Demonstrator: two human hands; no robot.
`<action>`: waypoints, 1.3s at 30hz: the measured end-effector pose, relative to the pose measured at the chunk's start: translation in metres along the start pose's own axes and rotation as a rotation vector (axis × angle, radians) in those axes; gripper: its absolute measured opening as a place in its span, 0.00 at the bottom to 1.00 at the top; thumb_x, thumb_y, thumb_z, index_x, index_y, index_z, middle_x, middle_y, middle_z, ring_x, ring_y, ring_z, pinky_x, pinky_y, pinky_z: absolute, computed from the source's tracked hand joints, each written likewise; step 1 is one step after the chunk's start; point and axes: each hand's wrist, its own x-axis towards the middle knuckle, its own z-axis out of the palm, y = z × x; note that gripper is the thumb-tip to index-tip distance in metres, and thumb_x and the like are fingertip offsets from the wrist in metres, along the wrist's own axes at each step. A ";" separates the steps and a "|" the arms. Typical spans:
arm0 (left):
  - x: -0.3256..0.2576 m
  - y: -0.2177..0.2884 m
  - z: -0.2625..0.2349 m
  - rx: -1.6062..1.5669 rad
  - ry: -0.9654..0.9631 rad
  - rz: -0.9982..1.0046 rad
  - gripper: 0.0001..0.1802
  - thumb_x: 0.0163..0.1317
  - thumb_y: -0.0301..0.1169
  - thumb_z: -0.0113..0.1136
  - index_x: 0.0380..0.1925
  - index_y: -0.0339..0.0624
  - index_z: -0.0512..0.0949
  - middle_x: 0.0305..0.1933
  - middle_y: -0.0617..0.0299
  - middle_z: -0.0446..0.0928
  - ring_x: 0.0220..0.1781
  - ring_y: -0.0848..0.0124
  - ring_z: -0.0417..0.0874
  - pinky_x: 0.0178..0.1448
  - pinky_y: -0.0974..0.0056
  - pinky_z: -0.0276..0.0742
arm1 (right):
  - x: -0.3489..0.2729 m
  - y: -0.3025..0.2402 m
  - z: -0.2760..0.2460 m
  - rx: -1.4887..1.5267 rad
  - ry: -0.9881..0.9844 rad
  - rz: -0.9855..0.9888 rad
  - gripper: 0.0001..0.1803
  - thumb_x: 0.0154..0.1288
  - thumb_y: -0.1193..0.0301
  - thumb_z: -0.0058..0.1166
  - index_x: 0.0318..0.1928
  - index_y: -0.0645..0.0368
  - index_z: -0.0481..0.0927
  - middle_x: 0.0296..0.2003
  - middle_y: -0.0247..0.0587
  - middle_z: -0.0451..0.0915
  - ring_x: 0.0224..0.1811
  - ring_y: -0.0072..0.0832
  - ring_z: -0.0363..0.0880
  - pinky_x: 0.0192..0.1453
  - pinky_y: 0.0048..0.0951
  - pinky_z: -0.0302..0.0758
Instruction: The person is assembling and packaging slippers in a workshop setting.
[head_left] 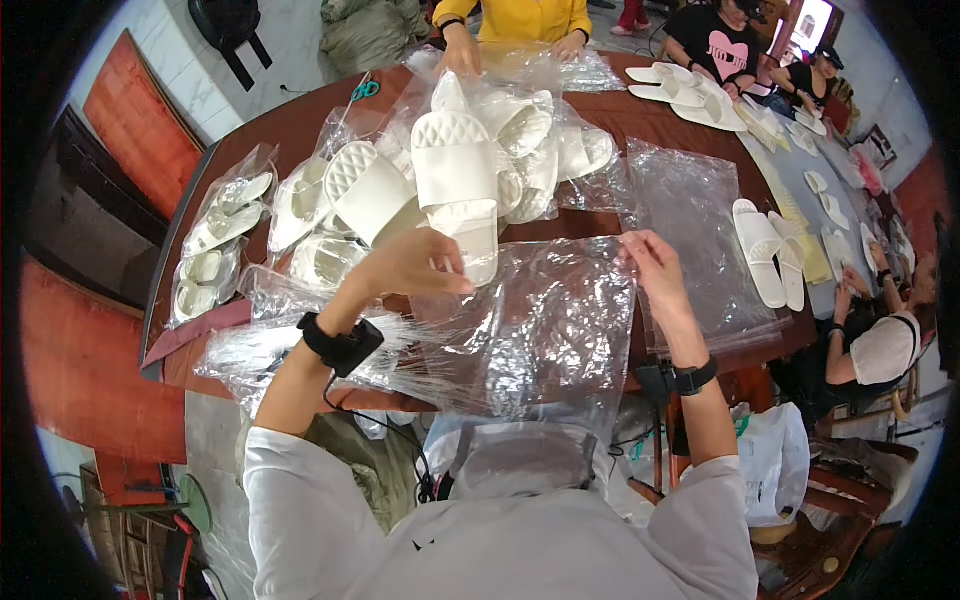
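My left hand [408,265] and my right hand [650,262] hold up a clear plastic bag [545,320] by its top edge, one hand at each corner. The bag hangs over the near edge of the brown table [300,125]. Just beyond my left hand lies a white slipper [458,185] on top of a heap of white slippers [520,150], some in clear bags. Both wrists wear black bands.
Bagged slippers [222,240] lie at the table's left. Loose plastic bags [690,215] and a pair of white slippers [770,252] lie to the right. A person in yellow [512,20] works across the table; other people sit at the right with more slippers.
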 end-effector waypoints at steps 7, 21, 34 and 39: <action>-0.002 -0.019 -0.006 -0.442 0.015 -0.083 0.10 0.53 0.31 0.72 0.28 0.38 0.81 0.24 0.69 0.79 0.25 0.82 0.76 0.29 0.74 0.72 | 0.003 0.011 -0.012 0.010 0.043 0.037 0.16 0.70 0.59 0.53 0.45 0.60 0.79 0.32 0.30 0.79 0.34 0.16 0.75 0.34 0.21 0.74; 0.014 -0.018 0.004 -0.877 0.511 -0.226 0.20 0.61 0.46 0.65 0.44 0.42 0.79 0.40 0.64 0.83 0.34 0.79 0.79 0.39 0.72 0.75 | -0.081 0.016 -0.057 -0.106 -0.211 0.278 0.13 0.70 0.65 0.54 0.46 0.63 0.78 0.33 0.35 0.80 0.34 0.25 0.83 0.38 0.23 0.79; 0.021 0.002 0.088 -0.803 0.138 -0.296 0.22 0.66 0.45 0.59 0.45 0.35 0.77 0.37 0.62 0.80 0.34 0.77 0.79 0.38 0.70 0.78 | -0.084 0.024 -0.087 -0.130 0.027 0.203 0.14 0.71 0.59 0.53 0.40 0.58 0.78 0.29 0.29 0.78 0.26 0.16 0.77 0.27 0.18 0.71; 0.021 0.019 0.103 -1.129 0.150 -0.403 0.24 0.65 0.48 0.60 0.47 0.36 0.77 0.41 0.60 0.80 0.40 0.73 0.79 0.47 0.66 0.79 | -0.084 0.023 -0.092 -0.150 0.136 0.154 0.14 0.71 0.59 0.52 0.41 0.57 0.78 0.27 0.26 0.76 0.24 0.14 0.73 0.25 0.16 0.66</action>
